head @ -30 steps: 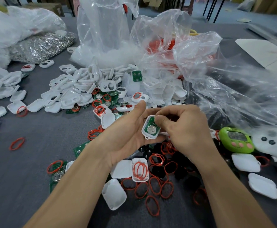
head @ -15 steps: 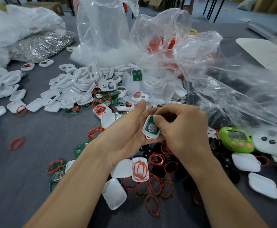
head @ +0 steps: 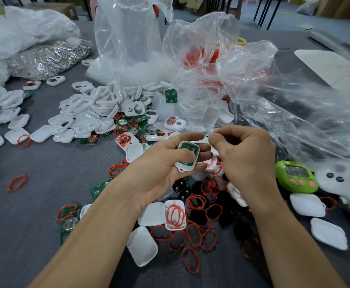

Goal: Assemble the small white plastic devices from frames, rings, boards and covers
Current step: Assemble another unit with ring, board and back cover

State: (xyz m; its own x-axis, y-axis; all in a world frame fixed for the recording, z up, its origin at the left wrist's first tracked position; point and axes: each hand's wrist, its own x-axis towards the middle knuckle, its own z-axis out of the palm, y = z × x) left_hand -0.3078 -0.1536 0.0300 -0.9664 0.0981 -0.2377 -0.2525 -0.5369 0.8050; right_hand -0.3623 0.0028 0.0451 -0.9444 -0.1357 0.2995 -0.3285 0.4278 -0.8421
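The bare left forearm (head: 99, 235) and right forearm (head: 284, 235) reach in from the lower edge and converge. The left hand (head: 161, 165) lies palm up, its thumb and curled fingers gripping a small white rounded plastic frame with a green board inside (head: 187, 156). The right hand (head: 246, 156) sits just beside it, back upward, fingers curled, thumb and forefinger tips pressed together. Whether they pinch anything is unclear.

A grey table (head: 34, 225) lies strewn with a heap of white frames (head: 91, 113) at its middle, green boards (head: 171, 95) scattered among them and red rings (head: 192, 235) spread nearer the front edge beside white covers (head: 142, 245). Clear plastic bags (head: 128, 38) stand behind the heap. A bag of silvery metal parts (head: 45, 57) sits at far left and a green gadget (head: 296, 176) at right.
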